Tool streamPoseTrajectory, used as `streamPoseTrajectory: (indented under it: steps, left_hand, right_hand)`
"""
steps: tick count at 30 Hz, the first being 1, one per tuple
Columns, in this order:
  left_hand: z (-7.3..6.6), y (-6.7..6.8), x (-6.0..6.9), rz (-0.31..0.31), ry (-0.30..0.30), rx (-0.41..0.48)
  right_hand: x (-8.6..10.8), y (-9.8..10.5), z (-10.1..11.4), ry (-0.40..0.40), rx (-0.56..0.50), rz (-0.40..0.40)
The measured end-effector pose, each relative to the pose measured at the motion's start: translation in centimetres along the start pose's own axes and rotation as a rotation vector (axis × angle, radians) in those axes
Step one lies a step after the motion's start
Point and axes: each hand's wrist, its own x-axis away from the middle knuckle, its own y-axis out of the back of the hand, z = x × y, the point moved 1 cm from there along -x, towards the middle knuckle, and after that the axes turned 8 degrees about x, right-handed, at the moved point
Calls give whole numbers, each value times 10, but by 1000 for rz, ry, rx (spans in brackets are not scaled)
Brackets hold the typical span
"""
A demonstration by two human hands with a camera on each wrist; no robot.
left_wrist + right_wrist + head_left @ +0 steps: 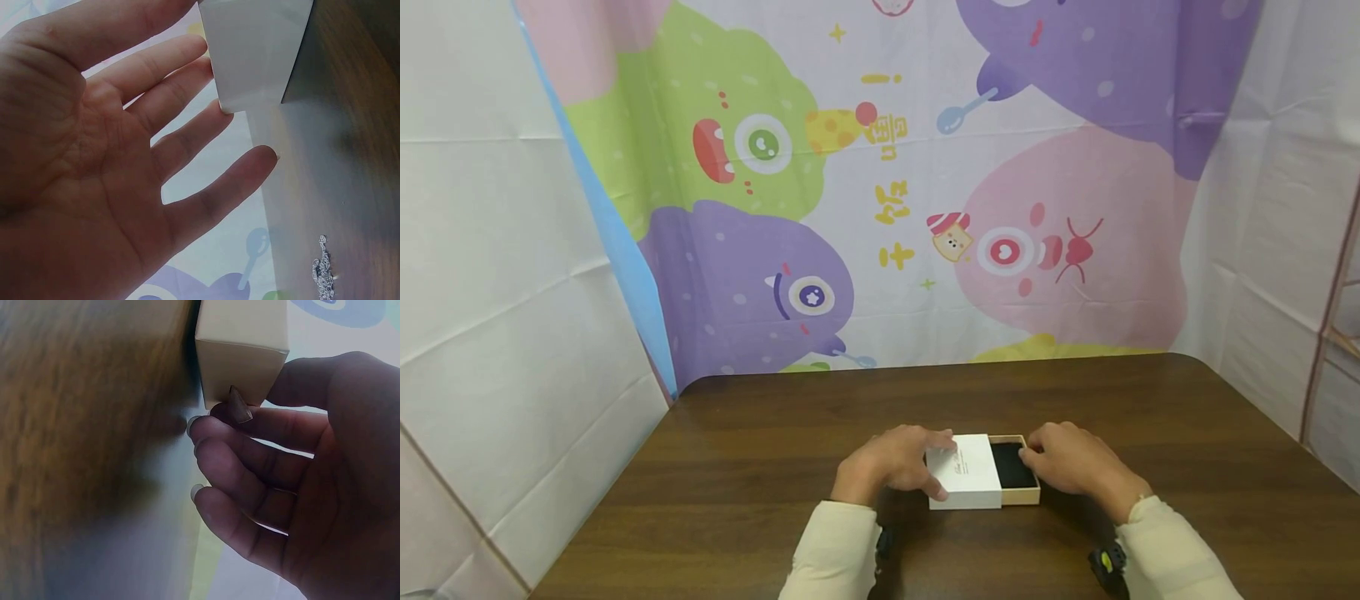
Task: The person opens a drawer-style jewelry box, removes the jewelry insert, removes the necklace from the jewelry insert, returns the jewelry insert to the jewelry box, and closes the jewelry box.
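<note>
A flat white box sleeve [966,475] with small dark print lies on the brown table. From its right end sticks out a tan drawer [1021,497] with a black lining [1013,465]. My left hand [898,458] grips the sleeve's left part, thumb at the near side and fingers at the far side. In the left wrist view some fingertips touch the white sleeve [256,56], and the little finger is apart from it. My right hand [1071,457] holds the drawer's right end. A small brown pull tab [239,407] shows by its fingertips in the right wrist view.
The wooden table [760,433] reaches back to a hanging cloth [910,333] with cartoon monsters. Pale cloth walls [512,292] stand on both sides. A small silvery, chain-like shape [323,272] shows in the left wrist view; what it is I cannot tell.
</note>
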Motion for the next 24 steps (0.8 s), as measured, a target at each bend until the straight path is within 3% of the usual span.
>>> streamPoseTrajectory:
  steps: [24]
  left_hand:
    - [1, -1, 0, 9, -7, -9]
  right_hand:
    - [-1, 0, 3, 39, 23, -16]
